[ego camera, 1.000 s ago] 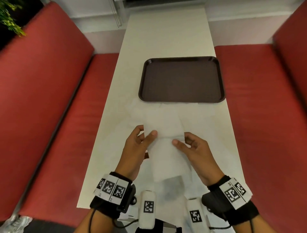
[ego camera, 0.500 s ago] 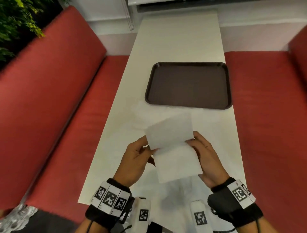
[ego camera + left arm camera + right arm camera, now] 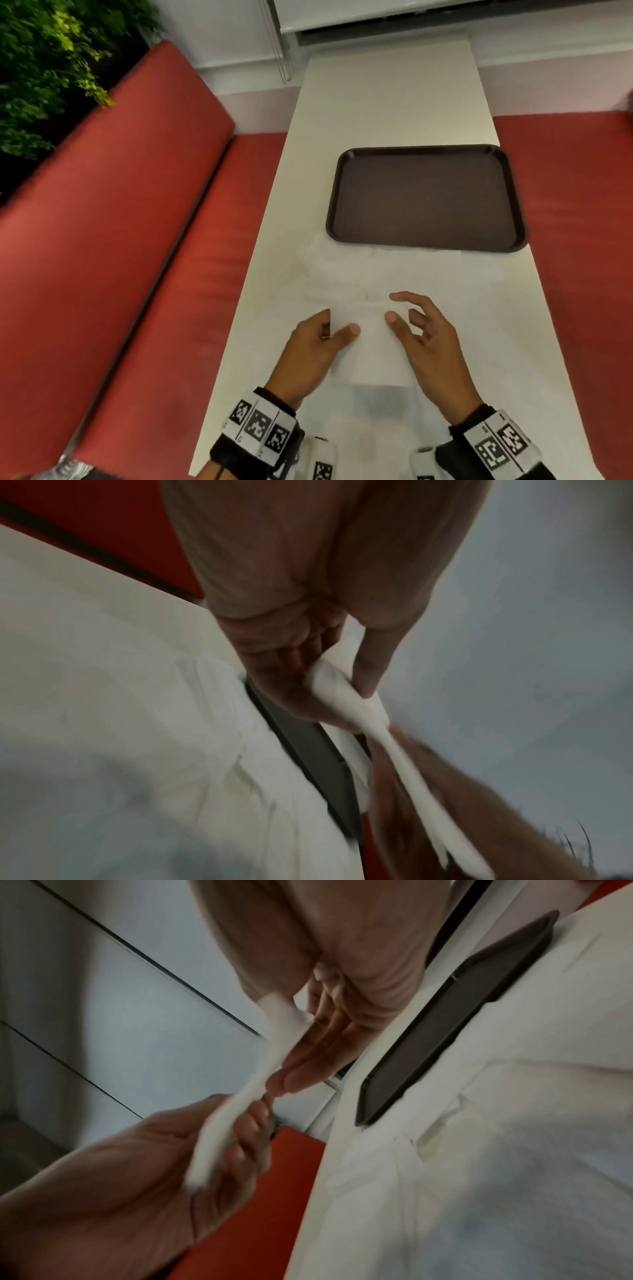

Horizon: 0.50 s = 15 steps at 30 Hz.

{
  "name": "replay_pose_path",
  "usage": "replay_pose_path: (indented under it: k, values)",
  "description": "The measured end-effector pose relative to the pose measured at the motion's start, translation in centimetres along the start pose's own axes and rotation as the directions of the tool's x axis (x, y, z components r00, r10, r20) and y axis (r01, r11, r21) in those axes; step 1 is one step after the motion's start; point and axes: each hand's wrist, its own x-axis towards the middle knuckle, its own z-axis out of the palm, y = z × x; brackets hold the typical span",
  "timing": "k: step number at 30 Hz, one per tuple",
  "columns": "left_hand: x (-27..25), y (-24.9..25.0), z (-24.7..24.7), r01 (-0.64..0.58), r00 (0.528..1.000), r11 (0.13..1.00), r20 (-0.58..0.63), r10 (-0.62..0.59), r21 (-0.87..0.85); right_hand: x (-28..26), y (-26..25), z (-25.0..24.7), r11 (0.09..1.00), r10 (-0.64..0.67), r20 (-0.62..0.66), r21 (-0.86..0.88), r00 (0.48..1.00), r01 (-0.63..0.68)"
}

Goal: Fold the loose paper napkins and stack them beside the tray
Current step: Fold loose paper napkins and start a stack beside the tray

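Note:
A white paper napkin (image 3: 371,346), folded into a small rectangle, is held just above the white table (image 3: 383,102) between both hands. My left hand (image 3: 339,334) pinches its left edge, thumb on top and fingers beneath. My right hand (image 3: 394,313) pinches the right edge with its thumb, the index finger reaching past the far corner. The left wrist view shows the napkin (image 3: 369,718) edge-on in that pinch. In the right wrist view the napkin (image 3: 253,1085) runs between both hands. More loose napkins (image 3: 342,274) lie flat between my hands and the dark brown tray (image 3: 424,198).
Red bench seats (image 3: 164,240) run along both long sides of the narrow table. A green plant (image 3: 51,68) stands behind the left backrest. A window frame (image 3: 342,20) is at the table's far end. Bare tabletop lies beyond the tray and to its left.
The napkin's far half was lifted and folded over toward me, so the long sheet is now a shorter rectangle. Both hands moved closer together. My head turned left.

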Motion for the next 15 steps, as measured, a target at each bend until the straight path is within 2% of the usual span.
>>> replay_pose_path:
  k: [2, 3, 6, 9, 11, 15]
  values:
    - [3.6, 0.1, -2.8, -0.016, 0.998, 1.000, -0.065, 0.018, 0.021, 0.8, 0.5, 0.9, 0.998, 0.060, -0.042, 0.012, 0.997, -0.059]
    - [5.8, 0.2, -4.5, -0.024, 0.993, 0.999, -0.114, 0.028, 0.034, 1.2, 1.1, 1.3, 0.996, 0.077, -0.046, -0.036, 0.996, -0.078]
    - [12.6, 0.8, -10.2, -0.047, 0.974, 0.992, -0.215, 0.071, 0.113, 2.0, 3.4, 2.4, 0.945, 0.071, -0.014, -0.319, 0.997, -0.072]
    - [18.2, 0.7, -15.0, -0.050, 0.955, 0.965, -0.271, 0.122, 0.257, 2.4, 5.3, 4.3, 0.849, 0.042, 0.015, -0.528, 0.999, -0.028]
    - [20.7, 0.0, -17.1, -0.045, 0.946, 0.933, -0.285, 0.154, 0.356, 2.5, 6.4, 5.6, 0.769, 0.044, 0.038, -0.639, 0.998, -0.009]
    - [23.5, -2.4, -18.4, 0.009, 0.936, 0.885, -0.315, 0.156, 0.466, 2.5, 7.7, 7.6, 0.700, 0.103, 0.042, -0.713, 0.994, -0.042]
